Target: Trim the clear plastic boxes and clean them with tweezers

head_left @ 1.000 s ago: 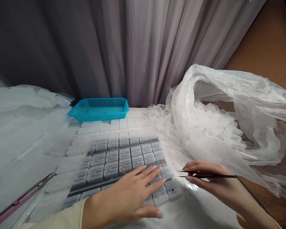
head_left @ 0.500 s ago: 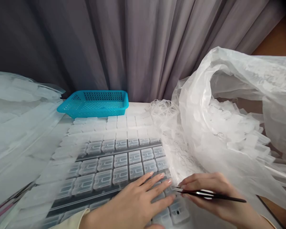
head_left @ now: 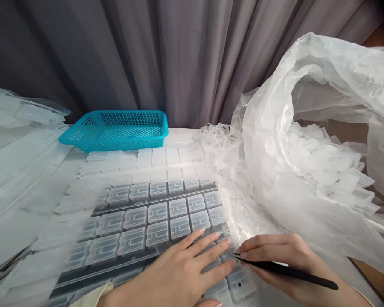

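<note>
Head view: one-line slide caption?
Left hand spread over rows of translucent plastic cases, right hand holding black tweezers at the rows' right edge, perforated blue basket behind.

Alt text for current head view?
Right hand holds black tweezers at rows of translucent plastic boxes; left hand is spread over them. Behind are a teal perforated basket and grey curtain; an open plastic bag is at right.

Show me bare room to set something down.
A small patch of white tabletop looks free between the turquoise rectangular perforated plastic basket and tangled clear plastic strips. The basket's floor looks bare too. It is crowded at the rows of translucent rectangular plastic boxes, around the left hand and right hand, and by the bulging milky plastic bag.
</note>
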Available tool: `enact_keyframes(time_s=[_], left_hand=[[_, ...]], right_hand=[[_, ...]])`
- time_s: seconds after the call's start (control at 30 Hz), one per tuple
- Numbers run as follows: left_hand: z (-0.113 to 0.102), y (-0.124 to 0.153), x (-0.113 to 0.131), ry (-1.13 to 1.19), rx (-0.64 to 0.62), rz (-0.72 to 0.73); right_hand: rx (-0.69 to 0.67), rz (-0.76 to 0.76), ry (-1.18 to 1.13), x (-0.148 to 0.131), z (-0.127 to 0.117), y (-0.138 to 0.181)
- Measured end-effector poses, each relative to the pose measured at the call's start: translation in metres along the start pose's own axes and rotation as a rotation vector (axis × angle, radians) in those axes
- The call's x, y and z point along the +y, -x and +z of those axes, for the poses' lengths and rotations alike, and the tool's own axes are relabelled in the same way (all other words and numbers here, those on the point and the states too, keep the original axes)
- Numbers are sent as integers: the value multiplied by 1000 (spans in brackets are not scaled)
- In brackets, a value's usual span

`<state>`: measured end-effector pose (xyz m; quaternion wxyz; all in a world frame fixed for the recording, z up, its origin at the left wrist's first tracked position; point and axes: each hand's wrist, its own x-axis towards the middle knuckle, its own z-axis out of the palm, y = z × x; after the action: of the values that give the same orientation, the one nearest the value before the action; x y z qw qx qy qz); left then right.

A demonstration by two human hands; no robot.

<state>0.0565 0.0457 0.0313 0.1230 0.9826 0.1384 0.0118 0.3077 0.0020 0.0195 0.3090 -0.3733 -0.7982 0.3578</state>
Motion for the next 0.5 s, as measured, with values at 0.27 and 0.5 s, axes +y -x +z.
enact_keyframes(time_s=[0.27,0.5], left_hand=[[0,0,0,43,-44,-24],[-3,3,-1,196,-62,-58]], right_hand=[[-26,-50,110,-7,2,-2],[58,-301,530,-24,0,1]])
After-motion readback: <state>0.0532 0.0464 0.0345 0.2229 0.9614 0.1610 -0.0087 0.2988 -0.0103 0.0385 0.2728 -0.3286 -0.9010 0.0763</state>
